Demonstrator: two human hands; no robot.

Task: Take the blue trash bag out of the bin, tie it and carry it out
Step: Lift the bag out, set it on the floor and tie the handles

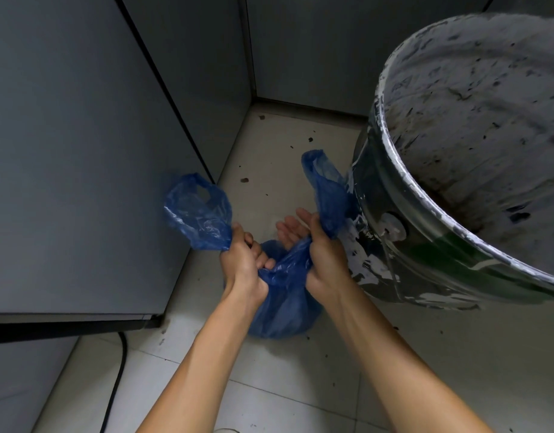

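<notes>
Both arms reaching forward and down from the bottom of the view, forearms bare, wrists close together over the blue trash bag (282,310). Out of the bin (475,170) already, that bag, sitting on the tiled floor (269,385) right beneath the knuckles, its bulging body just under and behind both wrists.

Left hand (243,260) clenched into a fist, back of the hand up, fingers (257,245) curled tight around one gathered handle of the bag. Handle loop fanning out up and to the left of that fist, flaring toward the grey cabinet panel (82,151).

Right hand (322,254) turned more on edge, thumb side up, wrapped around the other twisted handle. Loop of that one rising above and beyond the fingertips, brushing or nearly brushing the paint-splashed side of the bin. Grip firm at the palm, yet several right fingers (289,228) stretched out flat and loose past the plastic, palm side showing.

Between the two fists, a short twisted band of blue plastic pulled across, running from left knuckles to right palm. No finished knot visible.

Bin standing just right of the right hand, tilted in the wide view, inside streaked and dirty. Black cable (119,370) trailing along the floor, well left of the left forearm. Dark specks scattered on the tiles beyond the fingertips.
</notes>
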